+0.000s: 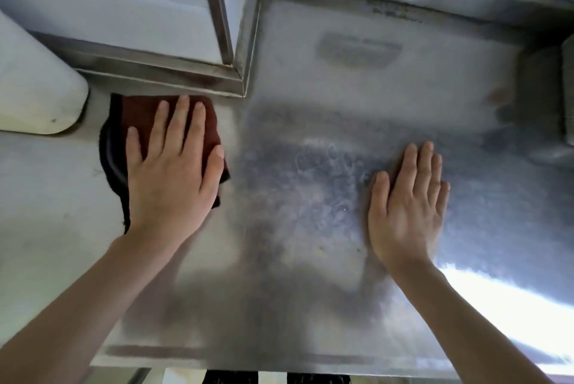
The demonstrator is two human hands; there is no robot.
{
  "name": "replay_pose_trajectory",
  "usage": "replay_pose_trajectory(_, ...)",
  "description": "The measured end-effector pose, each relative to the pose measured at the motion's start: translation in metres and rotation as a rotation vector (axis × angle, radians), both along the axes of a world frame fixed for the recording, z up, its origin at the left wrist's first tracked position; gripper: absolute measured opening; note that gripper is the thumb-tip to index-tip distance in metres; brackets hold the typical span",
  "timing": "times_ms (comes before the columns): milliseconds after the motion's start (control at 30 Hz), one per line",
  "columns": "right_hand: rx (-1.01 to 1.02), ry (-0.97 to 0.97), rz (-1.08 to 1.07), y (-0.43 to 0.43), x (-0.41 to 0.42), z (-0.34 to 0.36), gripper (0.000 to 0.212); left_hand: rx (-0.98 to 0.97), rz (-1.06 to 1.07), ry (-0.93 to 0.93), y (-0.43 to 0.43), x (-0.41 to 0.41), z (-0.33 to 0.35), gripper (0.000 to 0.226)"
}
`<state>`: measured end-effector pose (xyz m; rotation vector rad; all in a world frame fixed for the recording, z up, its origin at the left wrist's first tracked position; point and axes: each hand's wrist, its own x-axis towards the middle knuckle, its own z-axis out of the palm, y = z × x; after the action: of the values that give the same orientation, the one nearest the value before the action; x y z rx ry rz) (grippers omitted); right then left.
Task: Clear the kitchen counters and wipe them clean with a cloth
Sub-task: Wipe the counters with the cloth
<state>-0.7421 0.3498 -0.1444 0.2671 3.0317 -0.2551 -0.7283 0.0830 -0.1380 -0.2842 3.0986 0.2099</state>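
Dark red and soft, the cloth (198,122) lies on the steel counter (310,197) under the flat, spread left hand (172,172), probably light and limp, best pressed from above.

**Counter layout — one moment**

Counter (310,197) spans the view, its front edge nearest the person. Cloth (198,122) lies on it at left, just before the raised metal ledge (174,73) at the back. Left hand (170,172) rests flat on the cloth. Right hand (407,206) lies flat on the counter, well apart to the right. White block (37,88) sits far left — behind and beside the cloth.
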Motion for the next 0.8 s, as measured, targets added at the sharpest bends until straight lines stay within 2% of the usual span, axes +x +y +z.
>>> replay_pose_trajectory(233,-0.021,-0.001,0.003,-0.001,0.000,0.002,0.065,0.001,-0.235,-0.079,0.028,0.039,0.001,0.058)
replay_pose_trajectory(300,-0.032,-0.003,0.009,-0.001,0.001,0.003,0.064,0.008,-0.176,-0.050,0.027,0.031,0.001,0.057)
replay_pose_trajectory(433,-0.096,-0.005,0.008,0.003,0.000,0.006,0.061,0.090,0.078,-0.022,0.055,0.009,0.002,0.057)
replay_pose_trajectory(500,-0.198,-0.015,0.013,0.008,-0.002,0.012,0.056,0.098,0.050,-0.031,0.072,0.008,0.001,0.057)
replay_pose_trajectory(567,-0.417,-0.010,-0.033,0.019,-0.004,0.023,0.049,0.091,-0.023,-0.025,0.082,0.013,-0.001,0.057)
replay_pose_trajectory(633,-0.547,0.066,-0.101,0.038,-0.002,0.035,0.041,0.075,-0.066,-0.020,0.088,0.018,-0.001,0.057)
replay_pose_trajectory(700,-0.502,0.123,-0.129,0.061,0.006,0.045,0.036,0.068,-0.080,-0.028,0.098,0.021,0.000,0.057)
replay_pose_trajectory(800,-0.440,0.108,-0.136,0.091,0.026,0.047,0.032,0.057,-0.113,-0.047,0.125,0.025,0.002,0.057)
